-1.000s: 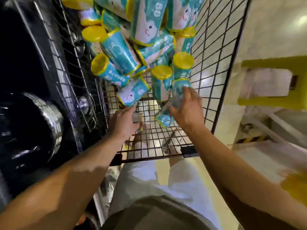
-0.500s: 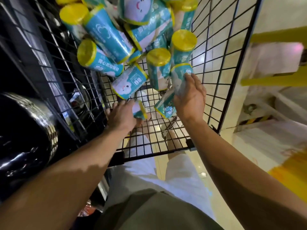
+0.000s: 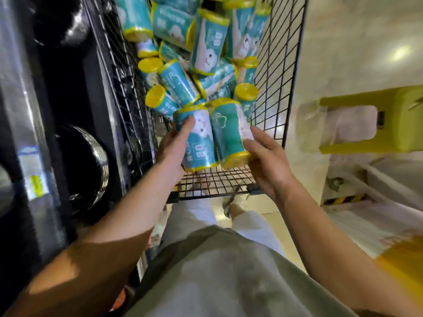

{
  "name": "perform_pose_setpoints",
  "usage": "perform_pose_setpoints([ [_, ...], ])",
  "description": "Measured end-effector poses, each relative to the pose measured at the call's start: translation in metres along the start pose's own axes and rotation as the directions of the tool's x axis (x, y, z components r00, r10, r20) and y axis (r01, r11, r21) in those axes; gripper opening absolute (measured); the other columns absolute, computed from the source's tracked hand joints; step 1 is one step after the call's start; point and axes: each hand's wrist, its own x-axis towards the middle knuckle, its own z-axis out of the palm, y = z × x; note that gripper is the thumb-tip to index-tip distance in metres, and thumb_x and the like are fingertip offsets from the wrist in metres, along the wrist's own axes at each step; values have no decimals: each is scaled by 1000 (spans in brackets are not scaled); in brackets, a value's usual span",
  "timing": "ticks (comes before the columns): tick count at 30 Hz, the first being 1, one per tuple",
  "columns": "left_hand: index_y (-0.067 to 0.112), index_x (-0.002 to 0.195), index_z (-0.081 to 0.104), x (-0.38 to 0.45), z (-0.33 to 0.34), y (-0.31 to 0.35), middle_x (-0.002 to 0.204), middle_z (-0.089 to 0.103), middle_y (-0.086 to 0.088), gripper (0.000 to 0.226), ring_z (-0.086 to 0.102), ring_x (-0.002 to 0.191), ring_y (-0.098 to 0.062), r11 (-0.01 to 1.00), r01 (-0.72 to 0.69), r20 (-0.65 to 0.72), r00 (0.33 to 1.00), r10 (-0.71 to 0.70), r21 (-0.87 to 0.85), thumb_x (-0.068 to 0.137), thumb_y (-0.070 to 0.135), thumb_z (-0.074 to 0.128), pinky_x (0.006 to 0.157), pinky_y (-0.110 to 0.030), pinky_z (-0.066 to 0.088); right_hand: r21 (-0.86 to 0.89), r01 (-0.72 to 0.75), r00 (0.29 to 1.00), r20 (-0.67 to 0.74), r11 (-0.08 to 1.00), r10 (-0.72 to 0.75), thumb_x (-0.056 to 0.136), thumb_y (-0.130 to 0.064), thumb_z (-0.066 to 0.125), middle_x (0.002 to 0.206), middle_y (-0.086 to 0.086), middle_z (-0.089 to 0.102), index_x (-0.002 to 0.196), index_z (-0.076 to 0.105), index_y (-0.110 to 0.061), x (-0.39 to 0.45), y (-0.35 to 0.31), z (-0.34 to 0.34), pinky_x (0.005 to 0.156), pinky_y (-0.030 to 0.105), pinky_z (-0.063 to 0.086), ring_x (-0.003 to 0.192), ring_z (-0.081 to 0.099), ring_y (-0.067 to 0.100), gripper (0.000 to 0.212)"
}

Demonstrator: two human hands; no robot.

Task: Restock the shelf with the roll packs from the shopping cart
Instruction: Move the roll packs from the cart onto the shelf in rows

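Fingers of the left hand [image 3: 174, 148] and right hand [image 3: 266, 161] each clasp one roll pack [image 3: 199, 143], side by side above the cart [image 3: 274, 65].

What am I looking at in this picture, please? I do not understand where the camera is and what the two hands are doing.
The camera sits on a person's head and looks down, so you see their own arms and legs. There is no machine here. In front stands a black wire shopping cart holding a heap of teal roll packs with yellow ends. The left hand grips one roll pack, with a finger lying across its front. The right hand holds a second pack beside the first one, near its yellow end. Both packs are lifted above the cart's floor. On the left are dark shelves with shiny black pans. On the right stands a yellow stool.
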Motion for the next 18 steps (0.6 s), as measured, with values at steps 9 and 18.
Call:
perform_pose_setpoints([
  [9, 24, 121, 64, -122, 20, 51, 110, 75, 3, 35, 73, 97, -17, 943, -307, 22, 950, 312, -131, 91, 42, 67, 82, -41, 60, -80, 192, 904, 403, 978, -144, 74, -8, 48, 109, 16, 64, 138, 47, 5, -51, -90, 22, 72, 31, 52, 89, 63, 22, 65],
  [18, 18, 120, 64, -220, 43, 21, 103, 77, 1, 45, 74, 94, -17, 804, -582, 27, 808, 589, -124, 80, 40, 70, 78, -36, 60, -224, 382, 838, 493, 897, -233, 76, -19, 67, 113, 19, 72, 122, 62, -4, -92, -113, -5, 82, 41, 57, 94, 70, 31, 49],
])
